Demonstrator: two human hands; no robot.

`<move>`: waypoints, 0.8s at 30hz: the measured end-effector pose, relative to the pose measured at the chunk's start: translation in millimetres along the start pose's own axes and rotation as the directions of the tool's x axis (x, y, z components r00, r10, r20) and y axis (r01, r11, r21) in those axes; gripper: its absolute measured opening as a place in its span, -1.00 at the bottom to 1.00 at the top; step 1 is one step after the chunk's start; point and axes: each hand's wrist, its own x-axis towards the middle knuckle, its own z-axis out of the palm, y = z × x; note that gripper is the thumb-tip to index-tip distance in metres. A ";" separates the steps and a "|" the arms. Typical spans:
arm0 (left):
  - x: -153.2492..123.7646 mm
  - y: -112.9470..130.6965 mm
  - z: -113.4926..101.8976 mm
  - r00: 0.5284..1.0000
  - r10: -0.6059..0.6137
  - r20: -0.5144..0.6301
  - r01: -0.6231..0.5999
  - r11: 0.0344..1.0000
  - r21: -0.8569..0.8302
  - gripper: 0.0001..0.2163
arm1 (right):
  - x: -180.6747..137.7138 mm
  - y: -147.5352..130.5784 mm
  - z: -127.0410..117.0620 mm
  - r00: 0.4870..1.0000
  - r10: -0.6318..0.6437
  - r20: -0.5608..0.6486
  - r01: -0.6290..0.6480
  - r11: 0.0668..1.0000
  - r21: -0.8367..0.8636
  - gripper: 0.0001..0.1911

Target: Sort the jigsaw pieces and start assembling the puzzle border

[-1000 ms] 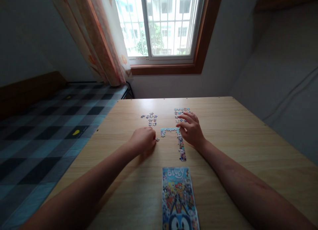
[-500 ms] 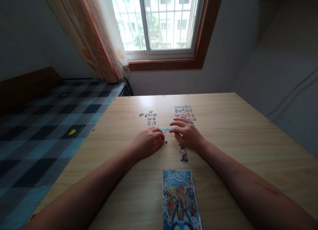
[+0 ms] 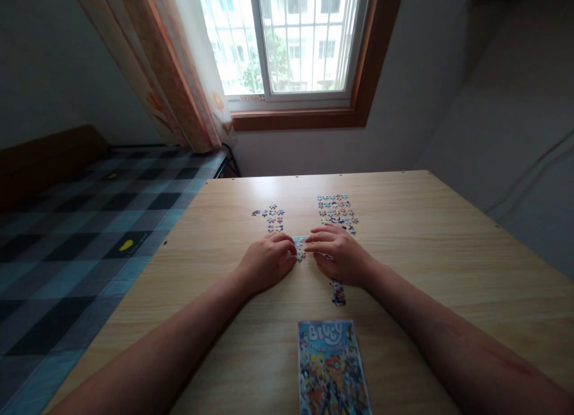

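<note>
On the wooden table [image 3: 426, 235] both my hands meet over a partly joined strip of jigsaw pieces [image 3: 299, 248]. My left hand [image 3: 268, 261] is curled, its fingertips pressed at the strip's left end. My right hand [image 3: 337, 253] lies over the strip's corner, fingers bent and pressing down; the strip's lower end [image 3: 338, 293] shows below it. A small cluster of loose pieces [image 3: 271, 216] lies beyond my left hand, and a bigger cluster [image 3: 336, 210] beyond my right. A printed picture card [image 3: 332, 367] lies near the front edge.
A bed with a blue and black checked cover [image 3: 89, 223] runs along the table's left side. A window [image 3: 291, 38] with a curtain [image 3: 179, 68] is behind the table. A grey wall [image 3: 506, 104] rises on the right.
My left hand slid right to the strip with a small piece. My right hand came down from the far cluster onto the strip, so both hands now meet there.
</note>
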 end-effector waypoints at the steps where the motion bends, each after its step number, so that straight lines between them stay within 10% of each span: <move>1: -0.2 -0.2 0.2 1.000 -0.003 -0.014 0.003 1.000 -0.004 -0.89 | 0.3 -1.2 -0.7 1.000 0.000 0.008 0.000 1.000 -0.010 -0.72; 24: -1.9 -5.7 4.3 0.993 -0.017 -0.114 0.019 1.000 0.017 -0.71 | 0.9 -15.9 -4.9 0.982 -0.043 0.181 0.048 0.999 -0.025 -0.80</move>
